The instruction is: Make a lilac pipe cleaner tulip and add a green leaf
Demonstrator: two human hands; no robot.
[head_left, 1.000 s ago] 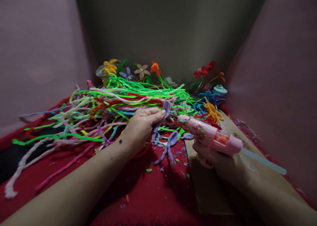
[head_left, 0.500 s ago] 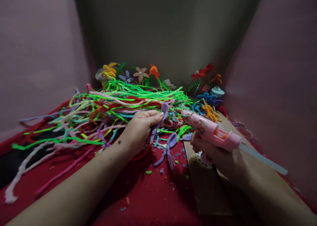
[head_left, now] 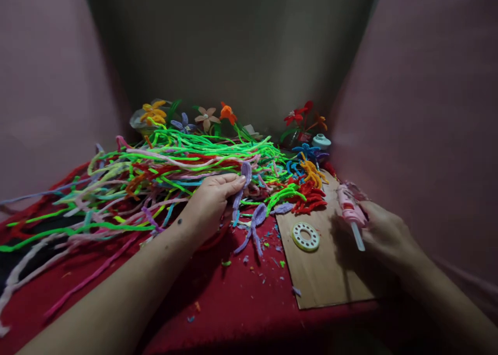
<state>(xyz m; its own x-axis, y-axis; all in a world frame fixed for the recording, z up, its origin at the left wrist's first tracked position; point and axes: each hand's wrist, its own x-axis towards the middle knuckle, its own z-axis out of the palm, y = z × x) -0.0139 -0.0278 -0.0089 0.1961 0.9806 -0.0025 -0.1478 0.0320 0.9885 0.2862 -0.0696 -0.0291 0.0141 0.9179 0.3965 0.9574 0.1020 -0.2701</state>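
Note:
Between the thumb and fingers of my left hand is a purple pipe-cleaner petal, its looped end pointing up and its tail hanging below. My right hand grips a pink hot glue gun over the right side of the board; a clear glue stick juts from its back end toward me. A second looped purple pipe cleaner lies on the red cloth just below my left hand. Close to the board's left edge rests another purple petal.
A large heap of loose pipe cleaners spreads behind and left of my left hand. A wooden board carries a round holed disc and red pipe-cleaner pieces. Finished flowers, such as an orange one, stand along the back. Scraps litter the red cloth.
My right hand has carried the glue gun right, away from the purple petal, and turned it, uncovering the disc and red pieces. The left hand keeps its hold. The view has shifted slightly right.

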